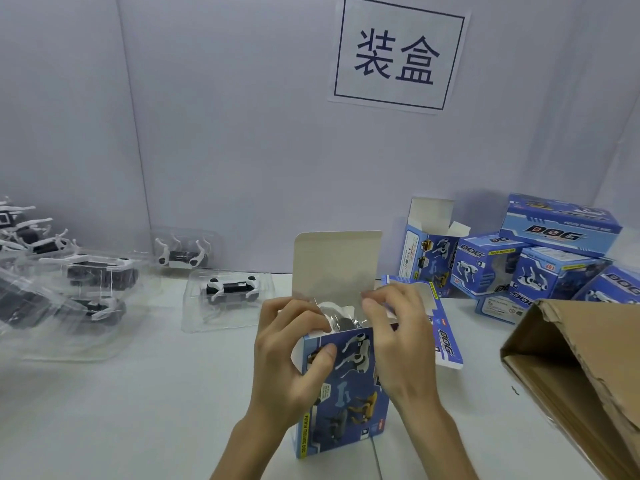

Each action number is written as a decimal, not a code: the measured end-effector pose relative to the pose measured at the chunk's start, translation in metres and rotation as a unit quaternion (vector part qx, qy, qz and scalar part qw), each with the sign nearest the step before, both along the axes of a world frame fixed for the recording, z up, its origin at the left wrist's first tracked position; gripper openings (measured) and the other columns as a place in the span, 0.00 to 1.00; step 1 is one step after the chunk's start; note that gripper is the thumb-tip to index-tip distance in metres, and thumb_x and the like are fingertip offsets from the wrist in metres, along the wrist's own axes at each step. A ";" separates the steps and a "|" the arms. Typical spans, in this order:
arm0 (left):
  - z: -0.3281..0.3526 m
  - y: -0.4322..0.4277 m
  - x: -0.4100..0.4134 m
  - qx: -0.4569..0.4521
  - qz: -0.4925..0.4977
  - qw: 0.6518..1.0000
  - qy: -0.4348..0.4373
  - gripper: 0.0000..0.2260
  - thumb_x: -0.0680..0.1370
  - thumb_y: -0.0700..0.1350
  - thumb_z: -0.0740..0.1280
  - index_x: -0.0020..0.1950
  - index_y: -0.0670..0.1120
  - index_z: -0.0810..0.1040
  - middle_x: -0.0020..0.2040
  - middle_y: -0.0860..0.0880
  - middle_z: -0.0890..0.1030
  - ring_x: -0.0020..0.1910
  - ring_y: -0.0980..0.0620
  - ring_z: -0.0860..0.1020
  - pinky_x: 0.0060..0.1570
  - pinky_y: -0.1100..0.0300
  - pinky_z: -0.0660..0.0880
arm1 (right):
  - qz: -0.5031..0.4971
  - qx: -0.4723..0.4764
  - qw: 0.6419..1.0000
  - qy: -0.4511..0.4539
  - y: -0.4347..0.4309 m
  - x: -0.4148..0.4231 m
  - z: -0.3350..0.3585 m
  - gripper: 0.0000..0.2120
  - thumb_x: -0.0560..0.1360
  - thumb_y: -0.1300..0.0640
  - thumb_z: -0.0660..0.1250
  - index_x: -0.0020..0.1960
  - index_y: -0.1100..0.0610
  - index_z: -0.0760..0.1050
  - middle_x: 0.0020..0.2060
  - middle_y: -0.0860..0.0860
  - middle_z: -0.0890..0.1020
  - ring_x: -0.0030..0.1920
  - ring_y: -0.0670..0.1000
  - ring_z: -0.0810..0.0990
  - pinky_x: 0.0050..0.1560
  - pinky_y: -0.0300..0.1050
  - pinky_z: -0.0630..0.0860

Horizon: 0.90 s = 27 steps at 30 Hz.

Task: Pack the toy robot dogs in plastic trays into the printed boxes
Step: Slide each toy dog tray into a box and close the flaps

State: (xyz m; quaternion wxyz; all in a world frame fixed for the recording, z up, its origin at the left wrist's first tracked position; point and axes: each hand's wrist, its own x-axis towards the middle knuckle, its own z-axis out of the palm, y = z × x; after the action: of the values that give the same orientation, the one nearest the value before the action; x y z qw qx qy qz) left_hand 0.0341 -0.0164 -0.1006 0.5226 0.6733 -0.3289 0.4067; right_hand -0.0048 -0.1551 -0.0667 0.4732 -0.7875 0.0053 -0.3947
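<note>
Printed box (343, 393): centre of frame, upright, top flap open. Left hand (291, 355) grips its upper left corner, thumb on the front. Right hand (398, 337) pinches the plastic tray (329, 308) holding a toy dog (344, 323), partly inside the box mouth. 1 spare trayed dog (228, 292) lies centre left. Stacked boxes (554, 258) stand at right.

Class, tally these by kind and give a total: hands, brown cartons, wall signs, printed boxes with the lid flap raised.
Hands: 2, left hand, right hand
Brown carton: 1
Wall sign: 1
Printed boxes, lid flap raised: 2, held box, back box
Total: 6
</note>
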 end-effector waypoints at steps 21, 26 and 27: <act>-0.012 -0.002 -0.002 -0.030 -0.030 0.999 0.024 0.13 0.73 0.49 0.66 0.57 0.55 0.78 0.59 0.62 0.79 0.64 0.49 0.74 0.61 0.59 0.73 | 0.383 0.368 0.846 0.042 -0.037 0.032 -0.002 0.10 0.71 0.58 0.62 0.34 0.54 0.79 0.44 0.55 0.84 0.45 0.54 0.84 0.42 0.45 0.83; -0.023 -0.002 -0.005 -0.052 -0.019 0.998 -0.008 0.16 0.74 0.49 0.66 0.62 0.54 0.74 0.65 0.57 0.77 0.68 0.51 0.75 0.61 0.51 0.77 | 0.403 0.383 0.830 0.045 -0.038 0.027 -0.002 0.13 0.72 0.49 0.62 0.34 0.55 0.78 0.46 0.56 0.83 0.51 0.56 0.83 0.50 0.49 0.81; -0.024 -0.003 -0.007 -0.049 -0.014 0.999 -0.020 0.15 0.75 0.48 0.65 0.61 0.53 0.74 0.66 0.54 0.76 0.67 0.51 0.74 0.59 0.51 0.77 | 0.407 0.383 0.828 0.042 -0.037 0.024 -0.002 0.13 0.69 0.46 0.68 0.34 0.55 0.77 0.46 0.56 0.82 0.52 0.56 0.82 0.51 0.50 0.81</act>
State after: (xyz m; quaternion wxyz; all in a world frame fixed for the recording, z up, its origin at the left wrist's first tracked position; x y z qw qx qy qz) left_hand 0.0274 -0.0197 -0.1242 0.5541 0.6341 -0.3286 0.4278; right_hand 0.0197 -0.1921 -0.0687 0.8540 -0.4897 -0.1450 -0.0994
